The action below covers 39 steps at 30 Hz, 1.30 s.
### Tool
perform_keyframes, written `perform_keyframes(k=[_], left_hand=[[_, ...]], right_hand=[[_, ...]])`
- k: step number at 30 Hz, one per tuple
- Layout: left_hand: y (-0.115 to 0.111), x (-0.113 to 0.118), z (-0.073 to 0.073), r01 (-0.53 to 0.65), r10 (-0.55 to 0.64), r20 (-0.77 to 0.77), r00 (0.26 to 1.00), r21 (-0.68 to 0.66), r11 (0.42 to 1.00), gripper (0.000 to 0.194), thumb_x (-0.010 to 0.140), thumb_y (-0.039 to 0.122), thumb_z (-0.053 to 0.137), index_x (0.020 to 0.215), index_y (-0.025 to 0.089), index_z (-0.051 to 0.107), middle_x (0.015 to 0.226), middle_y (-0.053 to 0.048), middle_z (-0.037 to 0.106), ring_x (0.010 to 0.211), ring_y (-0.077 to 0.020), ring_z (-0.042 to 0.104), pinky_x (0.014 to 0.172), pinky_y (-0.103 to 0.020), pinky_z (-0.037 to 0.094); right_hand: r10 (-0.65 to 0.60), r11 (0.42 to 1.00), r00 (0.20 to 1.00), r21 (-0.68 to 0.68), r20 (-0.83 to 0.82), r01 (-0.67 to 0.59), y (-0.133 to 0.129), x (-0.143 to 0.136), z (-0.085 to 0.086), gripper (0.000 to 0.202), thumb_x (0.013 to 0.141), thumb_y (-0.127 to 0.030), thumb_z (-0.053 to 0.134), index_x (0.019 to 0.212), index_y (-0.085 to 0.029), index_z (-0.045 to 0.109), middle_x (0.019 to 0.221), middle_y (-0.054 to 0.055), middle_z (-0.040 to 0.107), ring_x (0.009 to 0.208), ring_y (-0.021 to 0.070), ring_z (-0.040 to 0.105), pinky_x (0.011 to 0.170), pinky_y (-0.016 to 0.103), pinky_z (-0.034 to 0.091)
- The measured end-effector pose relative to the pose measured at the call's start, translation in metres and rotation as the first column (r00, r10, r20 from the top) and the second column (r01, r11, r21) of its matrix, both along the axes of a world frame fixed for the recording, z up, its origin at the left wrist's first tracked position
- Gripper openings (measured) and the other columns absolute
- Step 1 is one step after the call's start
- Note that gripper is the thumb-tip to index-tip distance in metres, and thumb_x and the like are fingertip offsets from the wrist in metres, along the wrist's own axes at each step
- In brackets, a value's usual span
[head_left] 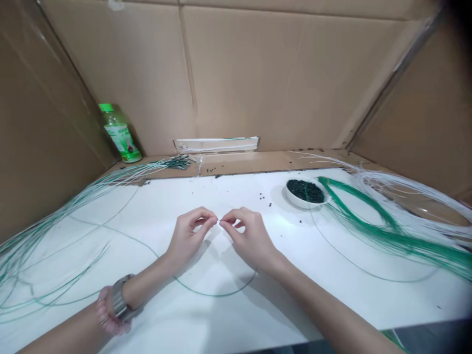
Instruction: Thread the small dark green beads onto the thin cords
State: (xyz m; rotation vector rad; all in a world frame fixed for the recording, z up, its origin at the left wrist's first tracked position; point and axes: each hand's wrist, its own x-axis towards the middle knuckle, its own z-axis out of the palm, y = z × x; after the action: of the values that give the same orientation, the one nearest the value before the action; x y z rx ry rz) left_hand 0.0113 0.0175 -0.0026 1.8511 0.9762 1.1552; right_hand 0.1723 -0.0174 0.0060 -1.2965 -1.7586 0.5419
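My left hand [191, 237] and my right hand [250, 237] meet fingertip to fingertip above the white table [162, 201]. Each is pinched closed on a tiny dark thing between them, too small to make out. A thin green strand [217, 295] curves over the table beneath my wrists. To the right of my right hand stands a white bowl [305, 203] full of small black pieces [306, 191]. A bundle of green strands [409, 242] lies beside the bowl, with white strands [427, 187] behind it.
A green-capped bottle [121, 137] stands at the back left against cardboard walls [287, 73]. Green and white strands with dark ends [180, 162] spread along the left side. Loose black bits [270, 204] lie near the bowl. A slot [217, 144] opens in the back wall.
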Motion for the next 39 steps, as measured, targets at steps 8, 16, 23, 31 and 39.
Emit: perform_keyframes(k=[8, 16, 23, 31, 39], left_hand=[[0.007, 0.006, 0.002, -0.084, 0.086, -0.025, 0.996, 0.064, 0.994, 0.014, 0.079, 0.026, 0.060, 0.071, 0.016, 0.061, 0.070, -0.002, 0.061, 0.069, -0.0150, 0.057, 0.067, -0.024, 0.046], [0.016, 0.006, 0.006, -0.026, 0.052, -0.161, 0.986, 0.160, 0.987, 0.015, 0.082, 0.030, 0.057, 0.077, 0.016, 0.059, 0.076, -0.003, 0.061, 0.074, -0.0153, 0.057, 0.068, -0.024, 0.047], [0.041, 0.013, 0.018, 0.043, 0.054, -0.315, 0.948, 0.292, 0.955, 0.032, 0.088, 0.043, 0.045, 0.077, 0.015, 0.059, 0.074, -0.005, 0.062, 0.075, -0.0163, 0.061, 0.070, -0.027, 0.051], [0.112, 0.059, 0.030, 0.231, -0.069, -0.554, 0.830, 0.228, 0.946, 0.027, 0.090, 0.034, 0.050, 0.104, 0.013, 0.058, 0.103, -0.008, 0.062, 0.091, -0.0179, 0.061, 0.078, -0.036, 0.052], [0.131, 0.123, 0.005, 0.483, -0.179, -0.769, 0.613, 0.186, 0.855, 0.028, 0.090, 0.031, 0.052, 0.113, 0.016, 0.056, 0.114, -0.009, 0.058, 0.097, -0.0192, 0.059, 0.083, -0.040, 0.051]], right_hand=[[-0.025, 0.999, 0.996, -0.045, -0.084, 0.021, 0.008, 0.004, 0.004, 0.015, 0.082, -0.026, 0.058, 0.079, -0.019, 0.070, 0.074, 0.001, 0.069, 0.071, 0.0117, 0.060, 0.064, 0.021, 0.044], [-0.038, 0.999, 0.970, -0.036, -0.239, 0.030, 0.011, 0.004, 0.004, 0.006, 0.073, -0.018, 0.063, 0.071, -0.017, 0.069, 0.069, 0.002, 0.068, 0.068, 0.0128, 0.061, 0.064, 0.022, 0.042], [-0.028, 0.998, 0.892, 0.030, -0.450, 0.047, 0.016, 0.002, 0.002, 0.012, 0.075, -0.017, 0.057, 0.070, -0.014, 0.068, 0.067, 0.004, 0.066, 0.063, 0.0123, 0.058, 0.060, 0.023, 0.041], [0.083, 0.996, 0.836, 0.061, -0.542, -0.060, 0.012, -0.003, 0.004, 0.007, 0.070, -0.013, 0.064, 0.066, -0.014, 0.070, 0.061, 0.003, 0.066, 0.057, 0.0114, 0.059, 0.056, 0.021, 0.044], [0.187, 0.982, 0.760, 0.137, -0.622, -0.129, 0.010, -0.005, 0.010, 0.010, 0.074, -0.015, 0.061, 0.069, -0.014, 0.070, 0.062, 0.001, 0.067, 0.056, 0.0101, 0.061, 0.054, 0.019, 0.047]])
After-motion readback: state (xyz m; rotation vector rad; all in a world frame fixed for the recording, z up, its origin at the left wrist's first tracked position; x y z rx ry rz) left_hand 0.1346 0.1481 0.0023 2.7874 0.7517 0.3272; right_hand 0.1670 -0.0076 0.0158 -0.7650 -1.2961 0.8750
